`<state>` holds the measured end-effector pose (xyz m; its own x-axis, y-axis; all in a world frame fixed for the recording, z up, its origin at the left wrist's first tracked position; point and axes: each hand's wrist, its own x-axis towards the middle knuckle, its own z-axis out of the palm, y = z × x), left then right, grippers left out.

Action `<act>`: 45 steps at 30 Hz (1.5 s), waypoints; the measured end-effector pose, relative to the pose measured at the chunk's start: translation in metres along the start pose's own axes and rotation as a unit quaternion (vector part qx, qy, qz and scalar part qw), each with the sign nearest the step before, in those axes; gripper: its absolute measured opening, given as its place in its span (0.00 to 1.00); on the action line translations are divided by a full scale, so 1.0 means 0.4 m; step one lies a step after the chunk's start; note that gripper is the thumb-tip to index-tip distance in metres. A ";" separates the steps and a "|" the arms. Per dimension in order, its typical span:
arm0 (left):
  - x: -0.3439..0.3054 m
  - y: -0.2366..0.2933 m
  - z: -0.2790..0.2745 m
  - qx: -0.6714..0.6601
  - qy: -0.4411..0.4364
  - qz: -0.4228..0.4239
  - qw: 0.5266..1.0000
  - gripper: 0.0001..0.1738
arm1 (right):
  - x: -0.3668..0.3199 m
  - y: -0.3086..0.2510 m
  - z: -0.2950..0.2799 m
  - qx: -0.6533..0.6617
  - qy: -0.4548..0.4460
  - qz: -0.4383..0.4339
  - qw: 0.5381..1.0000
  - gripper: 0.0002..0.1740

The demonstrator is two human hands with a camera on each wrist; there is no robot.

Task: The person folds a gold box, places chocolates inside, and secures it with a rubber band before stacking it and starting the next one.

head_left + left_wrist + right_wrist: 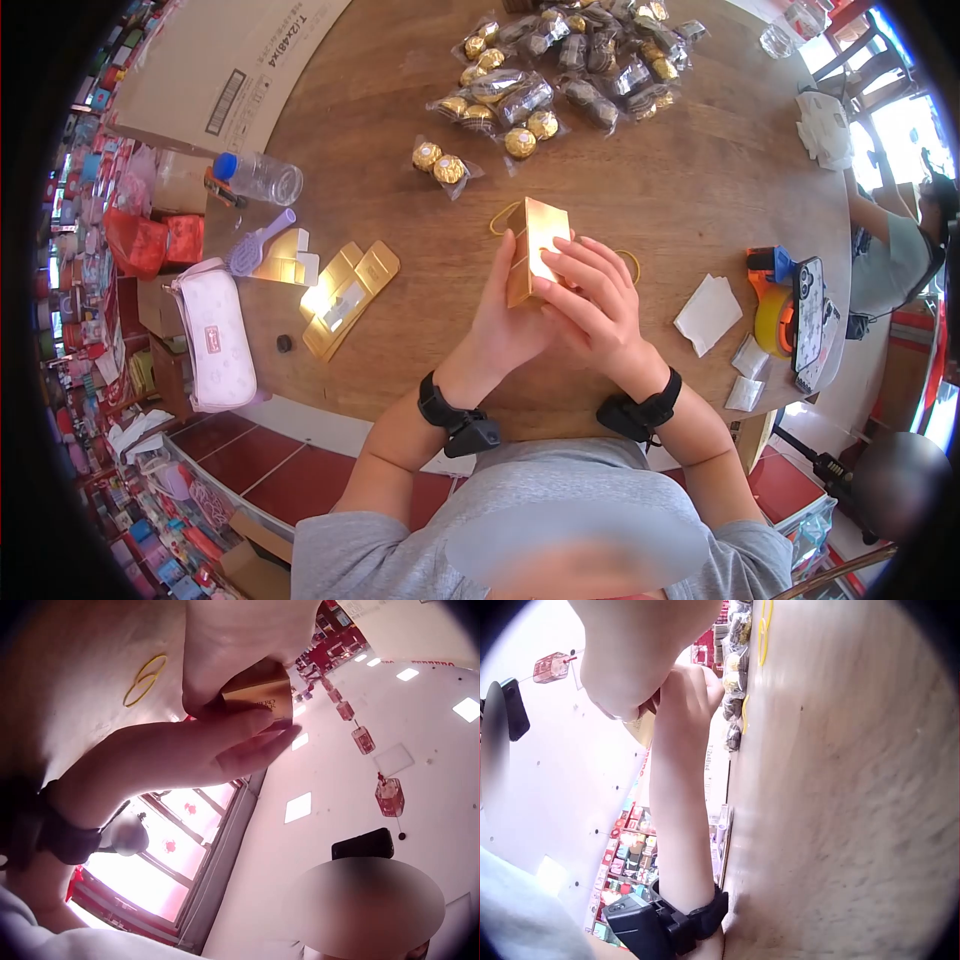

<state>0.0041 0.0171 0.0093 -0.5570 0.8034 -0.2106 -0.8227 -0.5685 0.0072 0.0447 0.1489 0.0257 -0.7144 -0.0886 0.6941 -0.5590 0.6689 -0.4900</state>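
A small gold cardboard box (540, 222) is held up over the table in both hands. My left hand (508, 325) grips it from the left side, the thumb along its edge. Across its front lie the fingers of my right hand (600, 305), holding it from the right. In the left wrist view dark print shows on the box (259, 699), and the right hand's fingers wrap its lower part. Most of the box is hidden behind the hands in the right wrist view. Yellow elastic loops (144, 681) lie on the wooden table near the hands.
Wrapped gold-foil chocolates (520, 140) lie heaped at the back. To the left are flattened gold cartons (350, 300), a purple hairbrush (262, 243), a bottle (265, 178) and a pink pouch (213, 335). White paper (708, 314), a tape dispenser (772, 300) and a phone (806, 313) lie right.
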 end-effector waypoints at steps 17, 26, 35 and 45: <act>0.004 0.056 0.047 -0.009 -0.039 0.103 0.994 0.35 | 0.059 0.001 -0.065 0.296 0.082 0.182 0.934 0.19; -0.018 0.088 0.066 -0.033 -0.117 0.105 0.987 0.32 | 0.225 0.189 0.075 -0.227 -0.240 0.007 0.944 0.29; -0.022 0.112 0.066 -0.051 -0.096 0.144 0.984 0.32 | 0.291 0.073 -0.019 0.011 -0.169 0.305 0.937 0.29; -0.003 0.057 0.035 0.055 -0.066 0.121 0.989 0.30 | 0.106 -0.026 -0.145 0.457 0.056 0.294 0.837 0.28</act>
<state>-0.0155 0.0055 0.0234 -0.7430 0.6666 -0.0605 -0.6670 -0.7298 0.1500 0.0446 0.1810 0.0910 -0.9641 0.1624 0.2102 -0.2490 -0.2768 -0.9281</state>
